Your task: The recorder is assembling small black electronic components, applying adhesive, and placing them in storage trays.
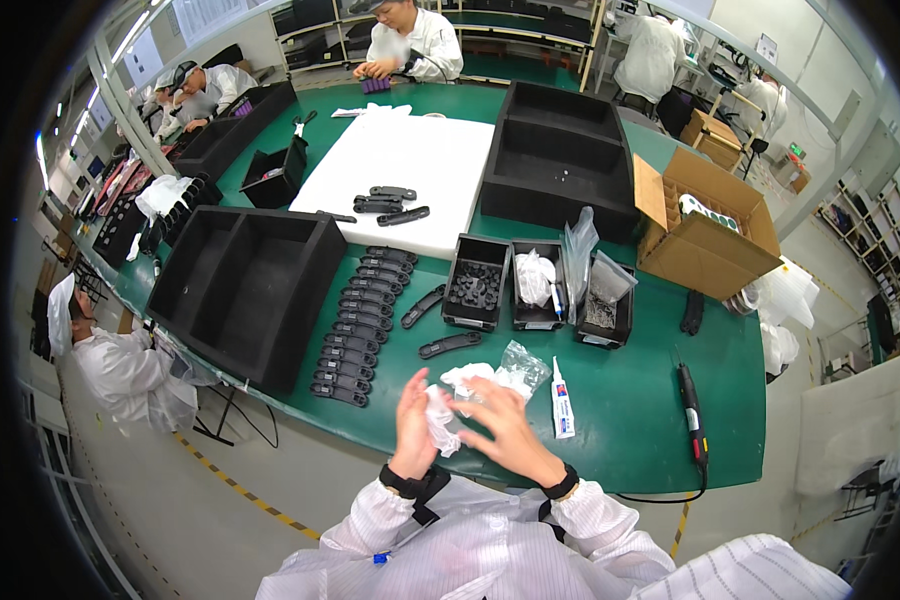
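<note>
Close to the table's front edge, my left hand (415,424) holds a crumpled white cloth (441,421) between its thumb and palm. My right hand (513,432) is beside it with fingers spread, the fingertips near the cloth; whether they touch it I cannot tell. Just beyond my hands lie another white cloth (467,377) and a clear plastic bag (523,368). A white and blue glue tube (562,400) is to the right of my right hand. Ahead are a loose black curved bar (449,345) and a column of several similar black parts (349,342).
Small black bins (473,318) hold black parts, white material and screws. Large black foam trays (240,290) flank a white foam sheet (380,165). An open cardboard box (715,262) and a corded electric screwdriver (691,410) are on the right. Other people work around the green table.
</note>
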`<move>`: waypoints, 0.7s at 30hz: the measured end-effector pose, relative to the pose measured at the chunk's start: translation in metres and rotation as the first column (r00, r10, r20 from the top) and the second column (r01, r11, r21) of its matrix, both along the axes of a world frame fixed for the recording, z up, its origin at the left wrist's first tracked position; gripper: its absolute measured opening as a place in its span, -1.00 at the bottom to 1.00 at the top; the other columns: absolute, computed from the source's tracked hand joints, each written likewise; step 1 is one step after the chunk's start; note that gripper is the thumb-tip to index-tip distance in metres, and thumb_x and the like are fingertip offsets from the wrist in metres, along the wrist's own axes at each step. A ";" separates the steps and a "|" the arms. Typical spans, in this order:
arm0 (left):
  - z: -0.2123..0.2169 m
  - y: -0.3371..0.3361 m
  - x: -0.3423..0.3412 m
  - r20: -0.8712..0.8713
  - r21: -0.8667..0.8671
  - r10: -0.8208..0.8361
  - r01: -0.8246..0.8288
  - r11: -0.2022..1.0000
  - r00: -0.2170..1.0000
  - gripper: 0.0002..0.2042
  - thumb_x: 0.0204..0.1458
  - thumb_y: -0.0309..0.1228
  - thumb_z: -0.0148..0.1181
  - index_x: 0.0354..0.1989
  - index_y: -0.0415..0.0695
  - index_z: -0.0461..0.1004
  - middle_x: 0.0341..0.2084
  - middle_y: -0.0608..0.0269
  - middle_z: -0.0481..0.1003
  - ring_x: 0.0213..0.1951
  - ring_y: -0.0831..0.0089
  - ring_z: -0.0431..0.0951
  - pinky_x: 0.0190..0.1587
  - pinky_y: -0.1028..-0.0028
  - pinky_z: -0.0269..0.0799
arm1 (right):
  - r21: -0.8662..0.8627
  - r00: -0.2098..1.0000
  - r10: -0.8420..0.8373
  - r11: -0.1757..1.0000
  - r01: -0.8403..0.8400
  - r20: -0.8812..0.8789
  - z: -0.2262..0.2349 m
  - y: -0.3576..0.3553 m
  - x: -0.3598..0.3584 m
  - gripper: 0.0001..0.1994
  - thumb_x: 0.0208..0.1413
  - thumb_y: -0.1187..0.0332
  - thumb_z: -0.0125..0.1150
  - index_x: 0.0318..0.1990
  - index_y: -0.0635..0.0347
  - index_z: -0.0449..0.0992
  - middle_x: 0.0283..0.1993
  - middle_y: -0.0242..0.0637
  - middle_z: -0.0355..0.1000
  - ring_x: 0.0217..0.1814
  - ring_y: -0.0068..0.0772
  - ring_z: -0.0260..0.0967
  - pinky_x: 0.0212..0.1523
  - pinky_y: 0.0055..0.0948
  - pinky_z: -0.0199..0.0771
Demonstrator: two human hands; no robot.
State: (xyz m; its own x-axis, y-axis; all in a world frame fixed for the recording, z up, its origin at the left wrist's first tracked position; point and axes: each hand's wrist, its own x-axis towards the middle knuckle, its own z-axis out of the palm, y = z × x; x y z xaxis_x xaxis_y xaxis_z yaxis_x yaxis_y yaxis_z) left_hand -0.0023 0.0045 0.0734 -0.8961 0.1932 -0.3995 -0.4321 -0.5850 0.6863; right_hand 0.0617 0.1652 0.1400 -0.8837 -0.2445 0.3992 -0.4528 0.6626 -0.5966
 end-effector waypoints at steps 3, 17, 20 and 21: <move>0.002 -0.013 -0.003 0.046 0.069 0.099 -0.102 0.992 0.994 -0.73 0.38 -0.23 -0.12 -0.17 -0.18 0.40 -0.64 0.42 0.16 -0.67 0.64 0.09 -0.65 0.52 -0.02 | -0.184 0.885 -0.455 0.866 0.465 0.094 -0.038 0.034 -0.003 -0.65 0.14 0.51 0.11 0.11 0.25 0.41 0.16 -0.08 0.39 0.24 -0.05 0.29 0.28 -0.21 0.18; -0.007 0.046 0.034 -0.355 -0.933 -0.729 -0.170 0.317 0.586 -0.15 -0.18 -0.37 0.49 0.31 -0.26 0.14 -0.13 -0.06 0.28 -0.26 -0.04 0.50 -0.24 0.15 0.48 | 0.186 0.776 -0.630 0.766 0.616 0.025 -0.063 0.057 -0.018 -0.84 -0.08 0.45 0.37 -0.35 0.24 0.50 -0.32 -0.24 0.43 -0.16 -0.15 0.36 -0.05 -0.22 0.22; -0.011 0.048 0.032 -0.348 -0.935 -0.726 -0.162 0.316 0.593 -0.23 -0.16 -0.38 0.48 0.25 -0.28 0.21 -0.14 -0.06 0.29 -0.23 -0.06 0.50 -0.24 0.15 0.48 | -0.030 0.817 -0.534 0.833 0.553 0.216 -0.061 0.060 -0.012 -0.89 -0.02 0.51 0.32 -0.37 0.25 0.49 -0.41 -0.25 0.51 -0.31 -0.23 0.47 -0.15 -0.27 0.36; -0.011 0.048 0.032 -0.346 -0.936 -0.726 -0.161 0.315 0.595 -0.23 -0.16 -0.38 0.48 0.25 -0.28 0.21 -0.14 -0.06 0.29 -0.23 -0.06 0.50 -0.24 0.15 0.48 | -0.252 0.787 -0.467 0.770 0.586 0.403 -0.061 0.060 -0.011 -0.90 0.01 0.52 0.30 -0.34 0.27 0.48 -0.42 -0.22 0.55 -0.40 -0.28 0.51 -0.26 -0.33 0.42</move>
